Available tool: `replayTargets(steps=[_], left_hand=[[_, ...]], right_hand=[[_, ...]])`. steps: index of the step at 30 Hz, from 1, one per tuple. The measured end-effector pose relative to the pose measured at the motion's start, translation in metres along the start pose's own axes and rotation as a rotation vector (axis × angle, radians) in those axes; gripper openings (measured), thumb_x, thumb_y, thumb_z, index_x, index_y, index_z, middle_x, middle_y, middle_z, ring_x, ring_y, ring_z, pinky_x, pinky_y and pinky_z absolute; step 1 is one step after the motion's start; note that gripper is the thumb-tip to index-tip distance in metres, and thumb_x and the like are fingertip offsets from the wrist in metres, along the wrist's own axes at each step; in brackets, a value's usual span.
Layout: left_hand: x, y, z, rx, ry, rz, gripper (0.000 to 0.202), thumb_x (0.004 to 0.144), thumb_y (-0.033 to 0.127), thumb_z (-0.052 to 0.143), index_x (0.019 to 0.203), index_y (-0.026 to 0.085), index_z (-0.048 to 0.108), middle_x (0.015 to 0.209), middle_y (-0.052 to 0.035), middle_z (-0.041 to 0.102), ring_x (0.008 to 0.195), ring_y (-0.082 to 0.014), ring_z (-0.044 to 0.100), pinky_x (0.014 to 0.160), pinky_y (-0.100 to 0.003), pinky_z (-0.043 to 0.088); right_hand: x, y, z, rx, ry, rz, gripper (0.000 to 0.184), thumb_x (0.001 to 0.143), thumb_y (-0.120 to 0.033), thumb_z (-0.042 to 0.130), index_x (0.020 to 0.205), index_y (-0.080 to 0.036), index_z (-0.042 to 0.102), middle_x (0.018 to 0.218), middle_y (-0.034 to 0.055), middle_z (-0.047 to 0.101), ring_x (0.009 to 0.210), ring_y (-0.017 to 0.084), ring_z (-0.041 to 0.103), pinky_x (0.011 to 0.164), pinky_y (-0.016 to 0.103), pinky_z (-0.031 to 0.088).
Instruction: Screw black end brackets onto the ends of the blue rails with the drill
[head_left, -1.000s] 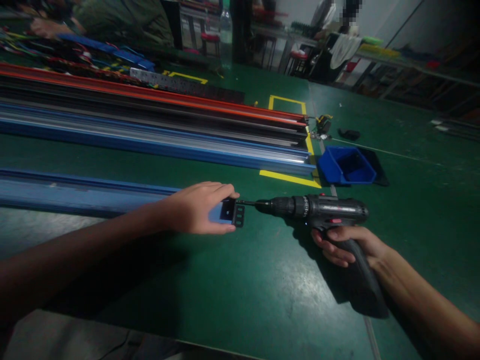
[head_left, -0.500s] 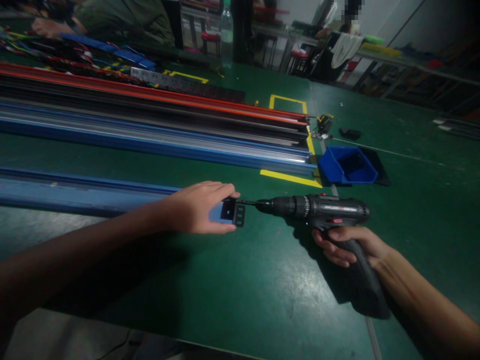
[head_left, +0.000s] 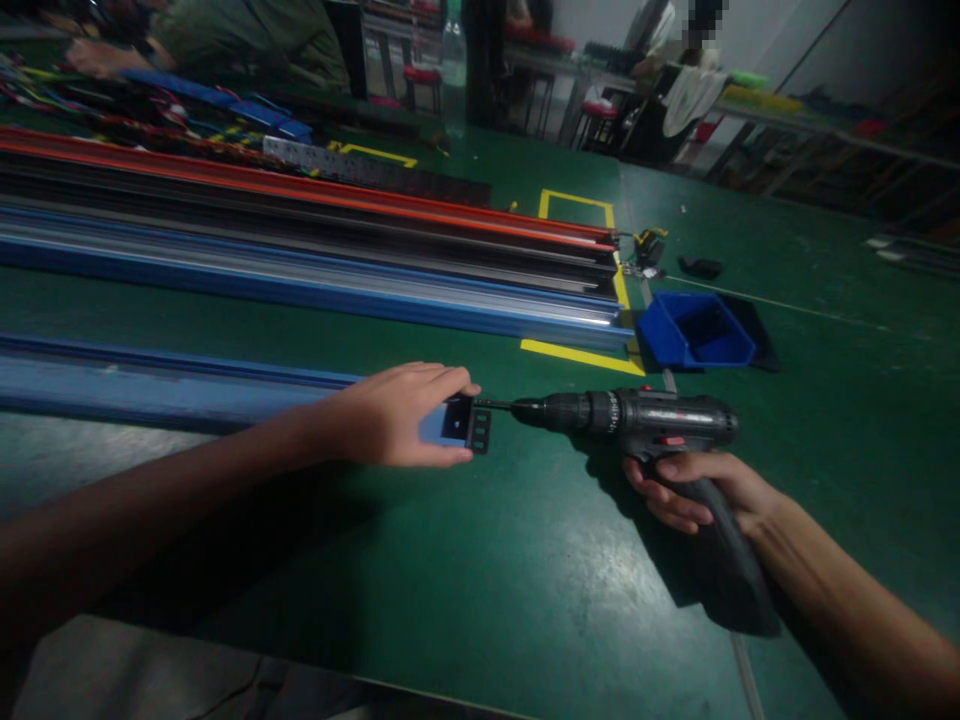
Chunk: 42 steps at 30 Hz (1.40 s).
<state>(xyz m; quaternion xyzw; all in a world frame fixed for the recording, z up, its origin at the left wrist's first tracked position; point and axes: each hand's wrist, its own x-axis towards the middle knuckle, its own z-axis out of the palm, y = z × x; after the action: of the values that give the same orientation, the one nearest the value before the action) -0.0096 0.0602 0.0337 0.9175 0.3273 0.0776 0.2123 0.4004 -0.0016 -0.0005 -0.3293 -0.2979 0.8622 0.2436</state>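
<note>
My left hand point(head_left: 397, 415) is closed round the near end of a long blue rail point(head_left: 165, 390) that lies on the green table point(head_left: 480, 580). A small black end bracket point(head_left: 466, 423) sits on that rail end, just past my fingertips. My right hand point(head_left: 694, 490) grips the handle of a black cordless drill point(head_left: 645, 418), held level. The drill's bit points left and its tip meets the bracket.
Several long rails, blue, silver, black and orange point(head_left: 315, 250), lie side by side further back. A blue plastic bin point(head_left: 694, 332) stands at their right end beside yellow floor tape point(head_left: 581, 355). Small tools point(head_left: 649, 245) lie beyond it. Another person point(head_left: 225, 40) sits at the far left.
</note>
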Motion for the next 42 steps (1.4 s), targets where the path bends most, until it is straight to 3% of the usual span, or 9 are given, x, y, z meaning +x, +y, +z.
replayTargets(steps=[42], left_hand=[[-0.0003, -0.0008, 0.0, -0.009, 0.003, 0.018, 0.055, 0.09, 0.058, 0.067, 0.126, 0.018, 0.056, 0.119, -0.0084, 0.068, 0.11, -0.024, 0.066, 0.097, -0.034, 0.046]], right_hand=[[-0.0001, -0.0009, 0.002, -0.006, -0.027, 0.002, 0.022, 0.09, -0.021, 0.069, 0.105, -0.007, 0.077, 0.076, 0.0039, 0.066, 0.04, 0.002, 0.04, 0.047, 0.017, 0.049]])
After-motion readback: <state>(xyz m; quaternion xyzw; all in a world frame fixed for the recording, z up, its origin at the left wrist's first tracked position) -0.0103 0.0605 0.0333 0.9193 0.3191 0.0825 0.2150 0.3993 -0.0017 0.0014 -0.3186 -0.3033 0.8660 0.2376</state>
